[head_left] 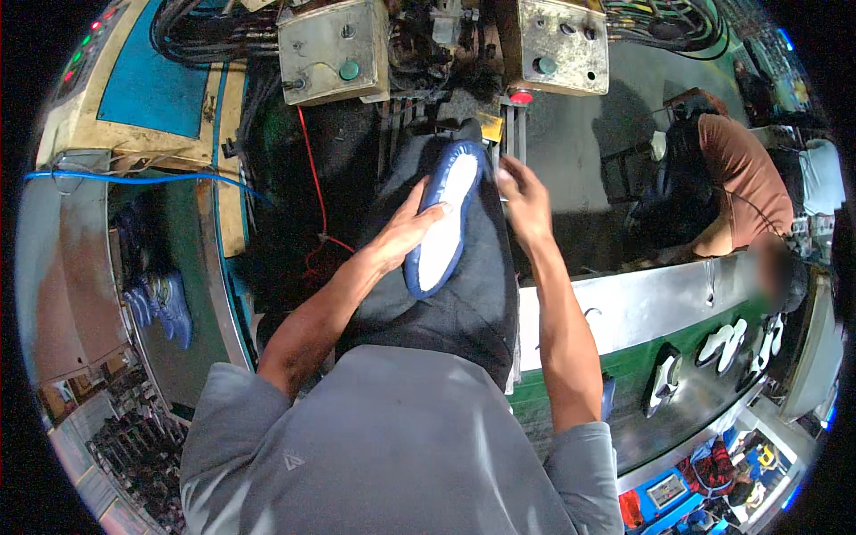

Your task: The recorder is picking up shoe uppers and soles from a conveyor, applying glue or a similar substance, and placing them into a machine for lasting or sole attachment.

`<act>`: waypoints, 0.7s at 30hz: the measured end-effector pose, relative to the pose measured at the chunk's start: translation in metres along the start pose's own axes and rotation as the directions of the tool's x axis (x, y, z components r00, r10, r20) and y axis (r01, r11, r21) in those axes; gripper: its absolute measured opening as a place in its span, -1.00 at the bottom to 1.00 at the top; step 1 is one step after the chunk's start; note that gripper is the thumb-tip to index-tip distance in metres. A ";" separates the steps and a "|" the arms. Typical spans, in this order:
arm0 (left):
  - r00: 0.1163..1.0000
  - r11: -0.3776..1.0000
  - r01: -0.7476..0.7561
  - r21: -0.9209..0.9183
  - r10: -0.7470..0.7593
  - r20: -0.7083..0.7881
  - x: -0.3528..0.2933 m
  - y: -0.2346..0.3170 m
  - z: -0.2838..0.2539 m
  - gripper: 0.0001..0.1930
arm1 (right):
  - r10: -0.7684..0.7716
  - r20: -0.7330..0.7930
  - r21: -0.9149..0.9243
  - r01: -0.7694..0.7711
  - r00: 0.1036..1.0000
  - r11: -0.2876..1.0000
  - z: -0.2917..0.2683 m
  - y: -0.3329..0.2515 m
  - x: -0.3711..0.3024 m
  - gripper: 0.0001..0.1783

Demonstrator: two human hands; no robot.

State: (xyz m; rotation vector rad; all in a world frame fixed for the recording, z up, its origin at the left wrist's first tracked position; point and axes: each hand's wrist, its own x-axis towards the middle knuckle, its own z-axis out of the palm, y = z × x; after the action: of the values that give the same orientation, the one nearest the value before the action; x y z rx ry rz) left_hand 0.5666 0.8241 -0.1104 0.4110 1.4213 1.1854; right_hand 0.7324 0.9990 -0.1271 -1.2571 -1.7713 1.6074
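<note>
A blue shoe upper (415, 267) lies sole side up above my dark-trousered legs, its toe pointing away from me. A white sheet (450, 209) covers most of its underside, and the blue edge is gathered in folds round the toe. My left hand (406, 227) grips the shoe from the left side, thumb laid across the white underside. Just right of the toe, apart from the shoe, hovers my right hand (528, 201). Its fingers are loosely bent and a little blurred, with a gap to the thumb and nothing visible between them.
Ahead stands a machine with two control boxes (334, 49) (557, 49), green buttons and a red button (521, 96). A green conveyor (571, 379) with several black-and-white shoes runs at right, where a seated person (744, 178) is. More blue shoes (165, 308) stand at left.
</note>
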 end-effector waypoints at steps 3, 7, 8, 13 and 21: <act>0.999 0.998 0.046 0.034 -0.046 0.002 -0.008 -0.005 -0.009 -0.13 | -0.091 -0.430 -0.189 0.009 0.898 0.982 -0.081 0.075 -0.069 -0.48; 0.999 0.781 -0.031 0.624 0.009 0.038 0.035 0.013 -0.039 -0.17 | 0.108 -0.774 -0.396 -0.610 0.623 0.686 -0.164 0.190 -0.200 -0.06; 0.982 0.662 -0.138 0.736 0.189 0.013 0.051 0.011 -0.047 -0.18 | 0.038 -0.774 -0.479 -0.624 0.632 0.617 -0.166 0.208 -0.218 -0.04; 0.987 0.648 -0.124 0.751 0.158 0.027 0.080 0.018 -0.031 -0.37 | 0.055 -0.826 -0.420 -0.677 0.562 0.604 -0.126 0.224 -0.244 -0.35; 0.994 0.650 0.053 0.758 -0.108 0.023 -0.010 0.026 -0.014 -0.18 | 0.557 -0.366 0.746 -0.122 0.745 0.654 -0.113 0.076 -0.181 -0.66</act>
State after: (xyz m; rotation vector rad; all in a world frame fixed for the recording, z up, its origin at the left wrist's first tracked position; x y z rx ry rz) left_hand 0.5466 0.8214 -0.0866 0.9494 1.8202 0.4257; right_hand 0.9375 0.9036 -0.1272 -1.5213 -0.4570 1.6006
